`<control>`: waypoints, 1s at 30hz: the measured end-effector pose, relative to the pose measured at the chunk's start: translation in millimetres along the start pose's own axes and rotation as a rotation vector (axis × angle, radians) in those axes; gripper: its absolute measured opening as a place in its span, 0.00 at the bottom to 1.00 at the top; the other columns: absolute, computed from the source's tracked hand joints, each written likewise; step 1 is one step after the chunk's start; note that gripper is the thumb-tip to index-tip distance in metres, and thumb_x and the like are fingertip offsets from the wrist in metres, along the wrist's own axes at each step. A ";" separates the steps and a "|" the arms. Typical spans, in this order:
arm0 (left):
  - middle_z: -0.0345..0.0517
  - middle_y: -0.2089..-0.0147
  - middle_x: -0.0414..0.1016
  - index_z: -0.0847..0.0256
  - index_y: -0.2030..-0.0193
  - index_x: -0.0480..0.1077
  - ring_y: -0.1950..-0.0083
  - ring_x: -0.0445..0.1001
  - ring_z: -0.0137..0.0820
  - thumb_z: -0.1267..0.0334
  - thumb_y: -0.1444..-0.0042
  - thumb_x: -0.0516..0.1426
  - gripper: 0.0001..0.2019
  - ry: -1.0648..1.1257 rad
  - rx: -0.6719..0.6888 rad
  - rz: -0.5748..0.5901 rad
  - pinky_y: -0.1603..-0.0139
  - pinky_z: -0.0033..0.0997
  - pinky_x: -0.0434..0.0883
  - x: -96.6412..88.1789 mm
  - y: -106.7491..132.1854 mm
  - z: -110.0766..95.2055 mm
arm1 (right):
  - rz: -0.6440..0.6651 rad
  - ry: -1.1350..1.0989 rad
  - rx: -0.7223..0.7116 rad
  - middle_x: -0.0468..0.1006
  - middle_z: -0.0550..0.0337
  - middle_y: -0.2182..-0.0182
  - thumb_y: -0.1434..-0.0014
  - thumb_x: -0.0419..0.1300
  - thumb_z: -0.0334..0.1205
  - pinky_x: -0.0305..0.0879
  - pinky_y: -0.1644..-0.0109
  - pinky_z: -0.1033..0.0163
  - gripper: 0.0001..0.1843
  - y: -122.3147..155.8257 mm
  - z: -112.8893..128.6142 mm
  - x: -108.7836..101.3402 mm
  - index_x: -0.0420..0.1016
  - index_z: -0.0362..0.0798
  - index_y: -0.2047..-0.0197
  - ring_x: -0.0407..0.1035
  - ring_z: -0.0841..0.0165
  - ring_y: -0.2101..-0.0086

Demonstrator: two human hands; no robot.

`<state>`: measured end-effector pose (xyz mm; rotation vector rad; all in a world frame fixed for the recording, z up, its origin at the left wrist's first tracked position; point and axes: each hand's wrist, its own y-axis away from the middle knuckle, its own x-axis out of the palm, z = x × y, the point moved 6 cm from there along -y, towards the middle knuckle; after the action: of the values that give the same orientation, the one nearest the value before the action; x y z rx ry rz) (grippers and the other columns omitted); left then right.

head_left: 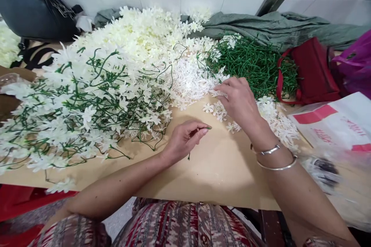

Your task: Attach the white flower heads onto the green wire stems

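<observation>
My left hand (185,139) rests on the tan board (220,170) and pinches a short green plastic stem (199,129) between thumb and fingers. My right hand (239,102), with two silver bangles at the wrist, reaches into loose white flower petals (197,81) and pinches one at its fingertips. A big heap of finished white flowers on green stems (95,100) lies to the left. A pile of bare green stems (255,65) sits behind my right hand. More loose white petals (278,123) lie to the right of that hand.
A black bag (31,11) and a white tiled wall are at the back left. Grey-green cloth (275,27), a red bag (313,69) and a purple plastic bag (356,61) stand at the back right. A clear plastic bag with red print (333,131) lies at right.
</observation>
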<state>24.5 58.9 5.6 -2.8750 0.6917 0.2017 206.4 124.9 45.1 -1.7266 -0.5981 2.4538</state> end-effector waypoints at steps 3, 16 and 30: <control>0.44 0.66 0.76 0.61 0.52 0.80 0.67 0.72 0.27 0.58 0.29 0.56 0.13 -0.059 0.026 -0.052 0.66 0.27 0.69 -5.4 -0.9 -6.0 | 0.053 0.094 0.026 0.81 0.48 0.63 0.36 0.58 0.31 0.66 0.52 0.47 0.10 -5.6 -4.7 10.7 0.79 0.49 0.66 0.70 0.51 0.57; 0.44 0.64 0.78 0.62 0.55 0.78 0.64 0.74 0.28 0.64 0.30 0.57 0.08 -0.082 0.088 -0.041 0.62 0.28 0.70 -8.1 -2.1 -8.2 | -0.264 -0.475 0.344 0.83 0.61 0.68 0.41 0.68 0.37 0.71 0.58 0.56 0.03 57.8 -6.6 -29.5 0.80 0.51 0.67 0.75 0.64 0.66; 0.54 0.42 0.73 0.58 0.43 0.72 0.50 0.78 0.32 0.68 0.31 0.57 0.12 -0.461 0.176 -0.086 0.50 0.33 0.79 -3.0 -25.2 -8.6 | -0.273 -0.584 0.367 0.83 0.61 0.67 0.38 0.66 0.37 0.71 0.59 0.58 0.03 68.5 -11.2 -18.2 0.83 0.52 0.65 0.75 0.65 0.66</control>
<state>34.3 80.6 18.0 -2.5437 0.4678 0.7219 233.8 59.6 33.4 -0.7397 -0.3521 2.6336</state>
